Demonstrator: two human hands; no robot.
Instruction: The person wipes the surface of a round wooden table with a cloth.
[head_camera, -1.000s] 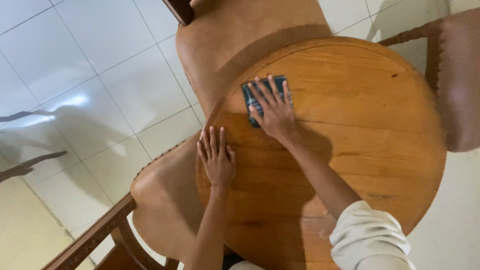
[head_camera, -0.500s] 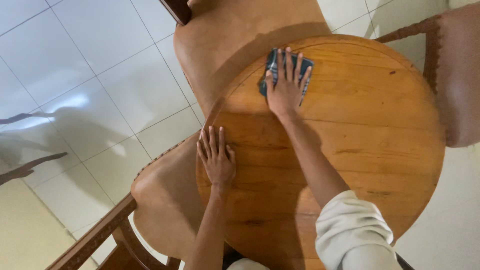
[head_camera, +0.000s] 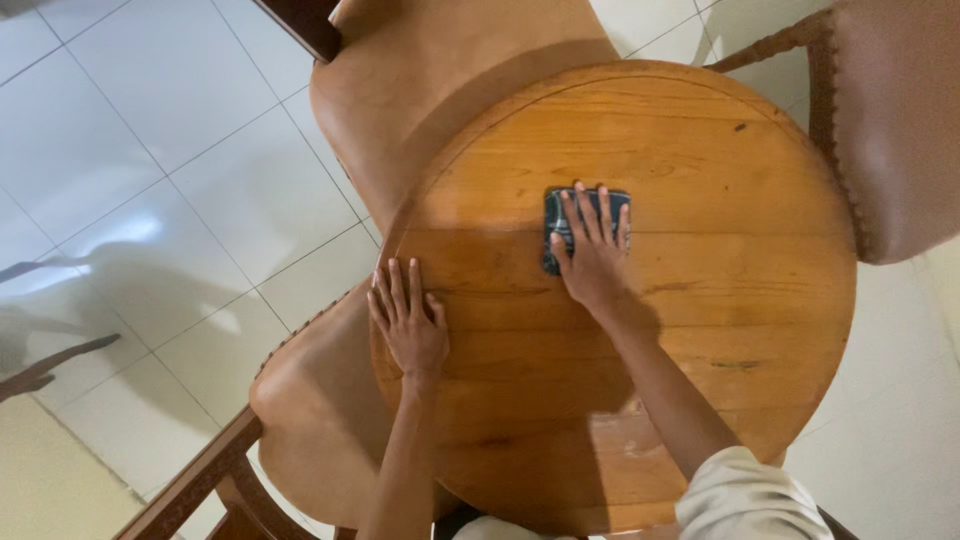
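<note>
The round wooden desk (head_camera: 700, 330) is ringed by three padded chairs: one (head_camera: 420, 80) at the far edge, one (head_camera: 320, 420) at the near left, one (head_camera: 890, 120) at the right. Most of its surface is bare. The left hand (head_camera: 408, 322) lies flat at the left rim, fingers spread, holding nothing. The right hand (head_camera: 592, 255) presses a folded dark cloth (head_camera: 556, 215) flat, fingers extended. The cloth now sits near the centre; half a second earlier it lay at the far rim.
</note>
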